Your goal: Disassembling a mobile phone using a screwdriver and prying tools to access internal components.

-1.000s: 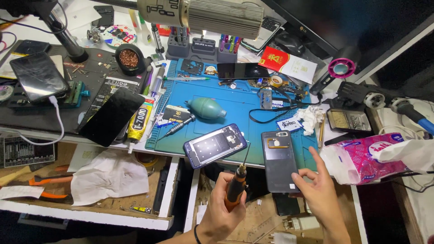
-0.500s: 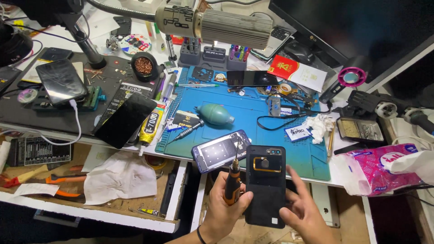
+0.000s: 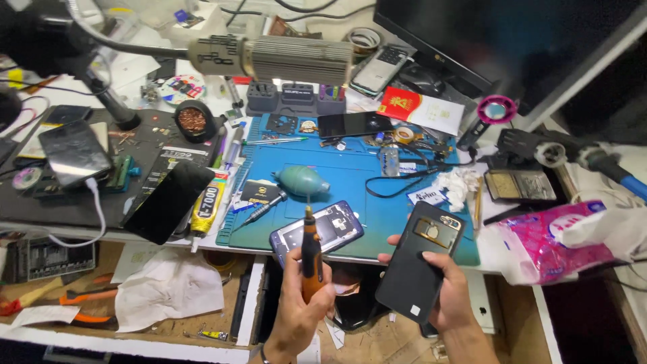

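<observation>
My left hand (image 3: pixel 296 307) grips an orange and black rotary tool (image 3: pixel 311 255) upright, its thin tip pointing up over the front edge of the blue work mat (image 3: pixel 350 175). My right hand (image 3: pixel 448 296) holds a black phone back cover (image 3: pixel 419 261) tilted, inner side toward me, with a gold patch near its camera cut-out. Between the hands, an opened phone frame (image 3: pixel 318 234) with a blue rim lies on the mat's front edge, just behind the tool.
A teal rubber air blower (image 3: pixel 302 180), a small screwdriver (image 3: pixel 259 210) and a glue tube (image 3: pixel 206 207) lie on the bench. A black phone (image 3: pixel 168 201) rests left. A lamp arm (image 3: pixel 269 57) hangs overhead. Pink tissue pack (image 3: pixel 549 237) at right, open drawer (image 3: pixel 101 296) with pliers below left.
My right hand picked the black back cover up off the mat and now holds it raised and tilted. My left hand lifted the rotary tool upright. The camera moved closer.
</observation>
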